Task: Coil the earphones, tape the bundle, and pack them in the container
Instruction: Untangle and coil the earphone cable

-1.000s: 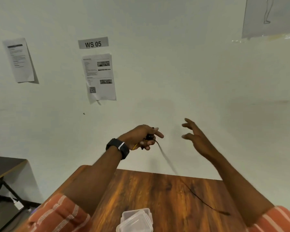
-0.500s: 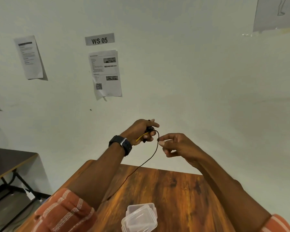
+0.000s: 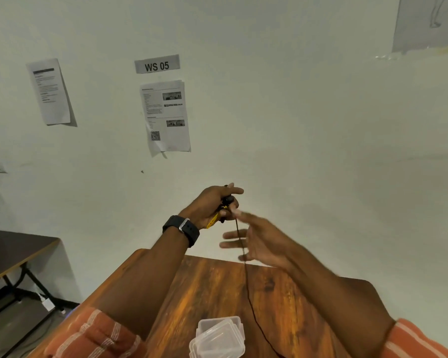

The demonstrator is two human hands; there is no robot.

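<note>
— Gripping anything, that left hand (image 3: 212,204)?

— It is clenching the black earphones (image 3: 227,201) up in front of the wall (image 3: 321,125); fingers are curling tight around the bundle, thumb lying across the top; a yellow piece (image 3: 214,220) is poking out under the palm, too small to identify; a dark smartwatch (image 3: 183,229) is sitting on that wrist.

— And the cable?

— The black cable (image 3: 246,280) is hanging from the fist, running down in front of the right hand (image 3: 259,241) and trailing onto the wooden table (image 3: 217,285), passing just right of the container.

— Is the right hand pinching it?

— Not that I can see; its fingers are spreading wide, blurred, holding nothing; the cable is crossing them, contact unclear.

— Where is the container sitting?

— The clear plastic container (image 3: 217,337) is resting at the near edge of the table between the two forearms, lid on it slightly askew; orange striped sleeves (image 3: 93,334) are showing at both lower corners.

— Background?

— A "WS 05" label (image 3: 157,63) is hanging above a printed sheet (image 3: 166,116); a darker desk (image 3: 13,251) is standing off to the left.
</note>
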